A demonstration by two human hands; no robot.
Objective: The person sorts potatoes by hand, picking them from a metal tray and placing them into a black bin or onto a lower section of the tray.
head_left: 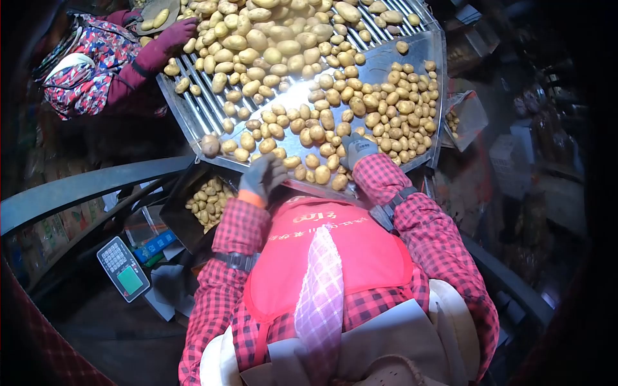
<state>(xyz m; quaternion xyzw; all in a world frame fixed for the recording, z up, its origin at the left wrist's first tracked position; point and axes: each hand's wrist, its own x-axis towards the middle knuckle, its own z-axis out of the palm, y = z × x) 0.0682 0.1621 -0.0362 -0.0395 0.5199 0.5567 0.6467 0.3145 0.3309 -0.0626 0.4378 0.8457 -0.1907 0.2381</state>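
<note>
My left hand (262,177), in a grey glove with an orange cuff, is at the near edge of a metal sorting table, its fingers apart and nothing visible in them. Several loose potatoes (292,161) lie just beyond its fingertips. Further right, my right hand (359,149), gloved in grey too, reaches over the table edge. Its fingers are extended against the potatoes (342,128) there, and its palm side is hidden. Between the two hands more potatoes (322,174) sit along the near rim.
The metal table (212,122) has roller bars (193,67) carrying a large potato heap (257,38). A smaller potato pile (402,116) is at right. A co-worker's purple-gloved hand (180,31) touches the heap. Below left are a potato-filled bin (209,202) and a scale display (123,269).
</note>
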